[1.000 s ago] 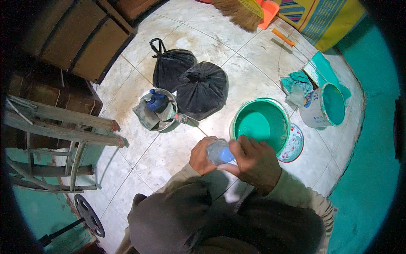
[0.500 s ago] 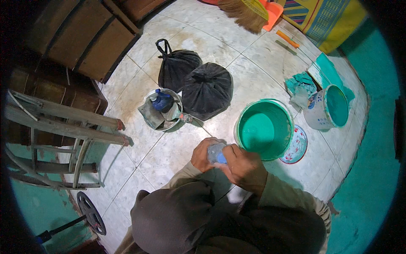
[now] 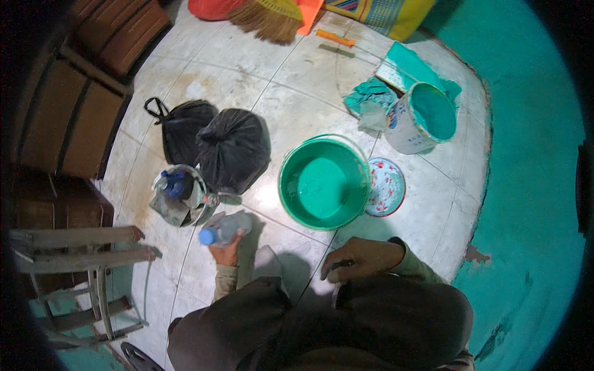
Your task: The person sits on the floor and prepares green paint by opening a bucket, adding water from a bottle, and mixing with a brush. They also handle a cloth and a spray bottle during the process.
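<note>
A clear plastic bottle [image 3: 234, 226] with a blue cap lies tilted in my left hand [image 3: 226, 253], its cap end to the left. Around its lower side my fingers are closed, just above the floor or touching it; which, I cannot tell. My right hand [image 3: 366, 256] hangs near my right knee, fingers loosely bent and holding nothing visible. In front of it stands a green bucket [image 3: 286, 191] with green paint inside. Beyond the bottle is a small white bucket [image 3: 201, 213] holding a blue bottle [image 3: 177, 185] and scraps.
Two tied black bags [image 3: 234, 148] sit behind the small bucket. At right are a floral plate [image 3: 388, 188], a paint-smeared pail [image 3: 405, 133] and a green cloth [image 3: 369, 96]. A paint roller's orange handle [image 3: 335, 38] and broom [image 3: 263, 21] lie farther back. A ladder [image 3: 86, 256] is at left.
My left hand has carried the bottle left, toward the small bucket. My right hand has let go of the bottle and drawn back by my knee. The view has shifted right.
</note>
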